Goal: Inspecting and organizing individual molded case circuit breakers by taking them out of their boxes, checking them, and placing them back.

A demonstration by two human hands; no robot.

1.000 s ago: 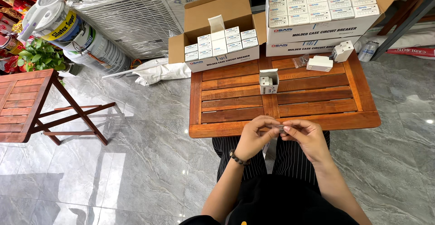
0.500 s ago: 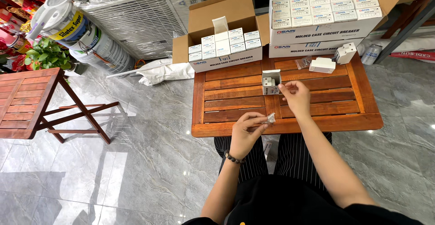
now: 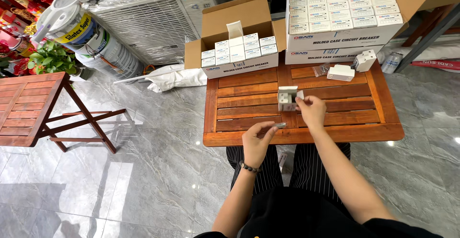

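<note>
I sit at a small wooden slatted table (image 3: 239,101). My left hand (image 3: 256,142) hovers at its near edge and pinches a small grey metal piece (image 3: 280,125) between thumb and fingers. My right hand (image 3: 311,111) reaches forward and touches a small white open carton (image 3: 286,98) standing in the middle of the table, fingertips on its right flap.
Two open cardboard boxes (image 3: 237,51) (image 3: 342,24) packed with several small white cartons stand at the table's far edge. A white device (image 3: 340,72), another white part (image 3: 365,59) and a clear bag (image 3: 320,69) lie at the far right. A wooden folding table (image 3: 28,106) stands left.
My hands were together at the table's near edge. The right hand has moved forward to the white carton, while the left stays low with the small metal piece.
</note>
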